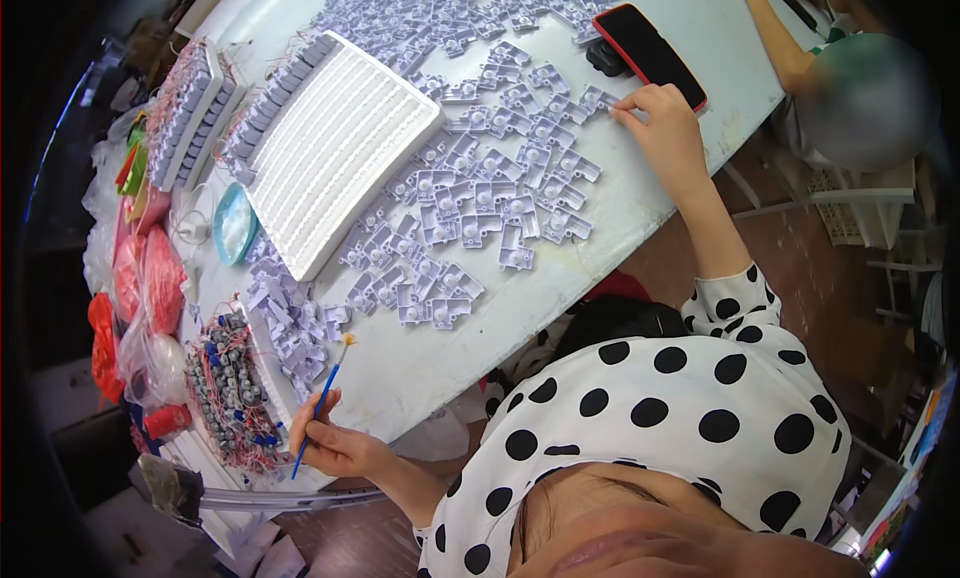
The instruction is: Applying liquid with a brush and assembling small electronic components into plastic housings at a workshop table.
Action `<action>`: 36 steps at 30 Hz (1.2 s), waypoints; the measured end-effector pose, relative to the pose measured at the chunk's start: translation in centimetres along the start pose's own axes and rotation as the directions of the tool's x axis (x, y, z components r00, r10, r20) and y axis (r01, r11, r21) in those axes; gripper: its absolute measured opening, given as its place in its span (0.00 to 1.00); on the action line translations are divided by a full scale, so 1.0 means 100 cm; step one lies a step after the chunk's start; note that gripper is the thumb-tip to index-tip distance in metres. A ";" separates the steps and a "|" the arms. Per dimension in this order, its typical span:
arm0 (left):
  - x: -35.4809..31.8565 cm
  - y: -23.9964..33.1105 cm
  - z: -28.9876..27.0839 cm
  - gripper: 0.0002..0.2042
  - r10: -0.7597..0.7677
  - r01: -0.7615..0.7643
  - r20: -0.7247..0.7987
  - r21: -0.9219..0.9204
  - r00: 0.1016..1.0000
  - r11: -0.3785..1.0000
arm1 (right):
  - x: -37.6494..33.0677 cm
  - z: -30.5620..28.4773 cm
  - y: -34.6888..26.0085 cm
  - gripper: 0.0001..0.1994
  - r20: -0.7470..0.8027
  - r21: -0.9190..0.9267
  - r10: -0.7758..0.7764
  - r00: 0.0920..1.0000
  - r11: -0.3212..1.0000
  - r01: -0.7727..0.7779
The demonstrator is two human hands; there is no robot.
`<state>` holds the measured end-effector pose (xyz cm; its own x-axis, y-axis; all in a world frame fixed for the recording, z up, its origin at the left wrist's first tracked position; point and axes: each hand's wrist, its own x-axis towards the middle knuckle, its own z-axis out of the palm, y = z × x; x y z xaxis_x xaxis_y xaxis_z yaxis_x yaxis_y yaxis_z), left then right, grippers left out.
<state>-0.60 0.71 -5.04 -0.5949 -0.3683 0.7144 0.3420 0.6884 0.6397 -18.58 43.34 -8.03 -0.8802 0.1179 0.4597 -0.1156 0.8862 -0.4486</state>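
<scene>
My left hand [335,446] is closed round a thin blue paintbrush [325,403], whose bristle end points up and away over the table's near left edge. The bristles have an orange-yellow tint. At the right side of the table my right hand [665,128] pinches the edge of a small pale lilac plastic housing [597,100], at the border of the spread pieces. Many more plastic housings [497,195] lie across the table, most with their hollow side up and a round boss inside.
A white ridged tray [350,143] holds a row of grey parts at its left. A turquoise bowl [233,218] with white contents stands beside it. Small wired motors [235,388] fill a tray at the near left. A red-edged phone [650,56] lies at the right; another person's arm [775,28] is beyond.
</scene>
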 end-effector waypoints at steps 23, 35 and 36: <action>0.002 -0.005 0.004 0.12 0.000 0.001 -0.009 0.032 1.000 0.999 | 0.150 0.138 -0.106 0.18 0.535 0.199 -0.416 0.735 0.908 0.369; -0.001 0.001 0.008 0.13 0.028 -0.028 -0.012 -0.004 1.000 1.000 | 0.143 0.055 -0.091 0.15 0.311 0.542 -0.418 0.854 0.816 0.202; -0.004 0.000 0.004 0.13 0.018 -0.018 -0.017 0.010 1.000 1.000 | 0.123 0.031 -0.102 0.14 0.246 0.560 -0.476 0.844 0.781 0.278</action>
<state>-0.72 1.12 -5.43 -0.5761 -0.3668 0.7305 0.3450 0.7011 0.6241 -29.68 34.35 -0.16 -0.8012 -0.4330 0.4131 -0.5922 0.4741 -0.6516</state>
